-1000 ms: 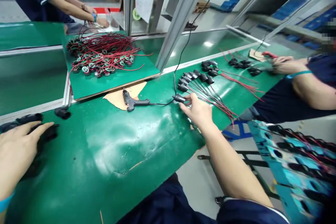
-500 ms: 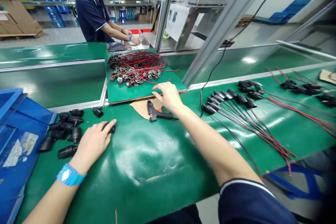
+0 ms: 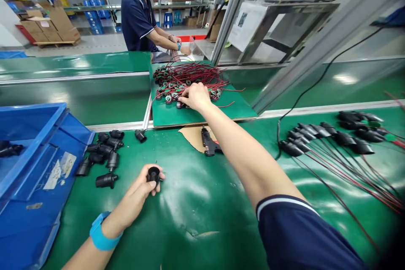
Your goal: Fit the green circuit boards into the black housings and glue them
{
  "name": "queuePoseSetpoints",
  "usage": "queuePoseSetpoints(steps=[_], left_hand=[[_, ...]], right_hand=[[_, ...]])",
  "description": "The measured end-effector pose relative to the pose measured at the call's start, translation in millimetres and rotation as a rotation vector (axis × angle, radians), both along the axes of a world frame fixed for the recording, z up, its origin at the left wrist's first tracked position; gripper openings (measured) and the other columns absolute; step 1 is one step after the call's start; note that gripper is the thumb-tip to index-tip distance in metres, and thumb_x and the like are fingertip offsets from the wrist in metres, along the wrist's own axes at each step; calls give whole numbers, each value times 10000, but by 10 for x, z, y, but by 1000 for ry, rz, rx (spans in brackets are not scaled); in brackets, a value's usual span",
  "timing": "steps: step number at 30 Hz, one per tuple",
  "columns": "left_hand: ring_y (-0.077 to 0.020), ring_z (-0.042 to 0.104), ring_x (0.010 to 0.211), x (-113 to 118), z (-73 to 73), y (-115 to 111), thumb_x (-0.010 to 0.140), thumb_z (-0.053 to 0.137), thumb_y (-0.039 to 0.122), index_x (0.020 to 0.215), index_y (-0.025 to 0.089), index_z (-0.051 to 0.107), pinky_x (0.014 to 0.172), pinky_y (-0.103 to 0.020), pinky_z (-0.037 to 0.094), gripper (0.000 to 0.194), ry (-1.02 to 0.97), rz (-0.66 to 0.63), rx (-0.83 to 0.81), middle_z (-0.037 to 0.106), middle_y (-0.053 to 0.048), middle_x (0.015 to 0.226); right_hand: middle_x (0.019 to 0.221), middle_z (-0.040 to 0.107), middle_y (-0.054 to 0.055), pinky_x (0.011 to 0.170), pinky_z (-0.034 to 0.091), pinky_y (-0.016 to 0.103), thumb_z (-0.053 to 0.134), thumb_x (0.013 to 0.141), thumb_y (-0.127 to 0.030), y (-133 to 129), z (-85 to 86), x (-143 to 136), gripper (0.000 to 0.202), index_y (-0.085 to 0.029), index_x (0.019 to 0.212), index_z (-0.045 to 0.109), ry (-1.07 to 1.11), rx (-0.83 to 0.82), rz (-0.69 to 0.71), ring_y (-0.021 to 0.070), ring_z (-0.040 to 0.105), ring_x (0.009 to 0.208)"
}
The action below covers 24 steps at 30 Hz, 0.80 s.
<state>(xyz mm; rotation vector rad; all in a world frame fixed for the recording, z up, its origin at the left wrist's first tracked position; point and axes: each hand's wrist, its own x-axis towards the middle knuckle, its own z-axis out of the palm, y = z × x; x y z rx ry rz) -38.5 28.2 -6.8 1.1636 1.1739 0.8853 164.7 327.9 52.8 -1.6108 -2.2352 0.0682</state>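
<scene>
One socket (image 3: 153, 172) is now facing up, left hand (image 3: 138, 195) gripping it; right hand (image 3: 196, 96) now reaching wired parts (image 3: 196, 73), grip unclear.

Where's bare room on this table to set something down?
The widest free patch of the green table lies between the left hand, the right forearm and the glue gun. A smaller one: between that forearm and the black cable.
Crowded: beside the blue bin, loose black fittings; at right, wired fittings; the raised board, red-wired parts under the right hand.
</scene>
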Motion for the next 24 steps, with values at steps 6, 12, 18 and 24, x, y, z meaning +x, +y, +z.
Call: queuePoseSetpoints(steps=[6, 12, 18, 24], left_hand=[[-150, 509, 792, -62, 7, 60, 945, 620, 396, 1083, 233, 447, 740, -296, 414, 275, 88, 138, 49, 566, 3, 918], [-148, 541, 799, -49, 70, 19, 953, 629, 361, 981, 223, 462, 759, -303, 427, 219, 184, 232, 97, 555, 16, 891], [-206, 557, 1073, -13, 123, -107, 940, 690, 387, 977, 219, 600, 919, -338, 425, 194, 168, 75, 309, 571, -48, 1104], [-141, 540, 794, 84, 134, -231, 910, 743, 402, 1054, 240, 499, 729, -287, 433, 327, 119, -88, 237, 574, 3, 961]], right_hand=[[1022, 708, 181, 906, 458, 449, 488, 979, -237, -60, 73, -81, 251, -109, 1081, 678, 2, -10, 39, 308, 627, 992], [1200, 681, 140, 971, 445, 485, 647, 865, -214, -360, 338, 3, 471, -179, 1331, 589, -64, 69, 255, 325, 625, 1104], [1020, 714, 120, 852, 506, 452, 580, 977, -308, -1021, 679, 192, 268, -189, 1154, 742, -171, 230, 403, 303, 678, 934], [835, 652, 57, 656, 506, 321, 639, 969, -241, -2081, 715, 462, 160, -211, 1044, 777, 58, 157, 606, 186, 643, 744]])
